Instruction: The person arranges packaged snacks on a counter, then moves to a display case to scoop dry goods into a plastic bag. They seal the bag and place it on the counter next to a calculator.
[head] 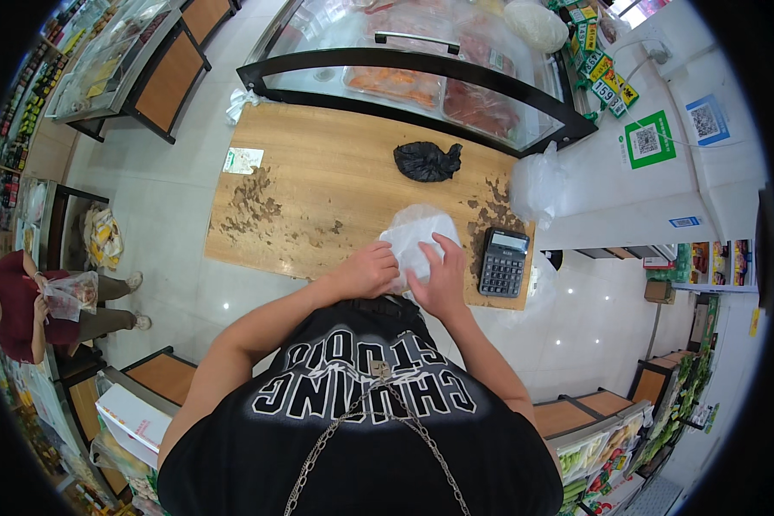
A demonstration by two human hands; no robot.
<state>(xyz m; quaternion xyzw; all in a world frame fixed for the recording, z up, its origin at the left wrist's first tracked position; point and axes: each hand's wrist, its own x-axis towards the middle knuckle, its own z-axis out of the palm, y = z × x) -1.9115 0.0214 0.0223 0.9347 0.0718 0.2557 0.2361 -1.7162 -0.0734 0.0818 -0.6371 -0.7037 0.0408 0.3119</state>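
Observation:
A white tray-like pack (pixel 415 235) lies at the front edge of the wooden table (pixel 303 193), with clear plastic film or a bag around it. My left hand (pixel 371 266) has its fingers curled on the pack's left side, closed on the plastic. Over the right part of the same pack, my right hand (pixel 444 274) spreads its thumb and fingers apart, touching the surface. Just right of that hand is a black calculator (pixel 503 263). A knotted black plastic bag (pixel 427 161) sits farther back on the table.
A glass-fronted display case (pixel 400 84) with packed trays stands behind the table. Clear plastic bags (pixel 536 184) hang at the table's right end. A card (pixel 242 161) lies at the left. Another person (pixel 35 303) holding a plastic bag stands at far left, beside shelves.

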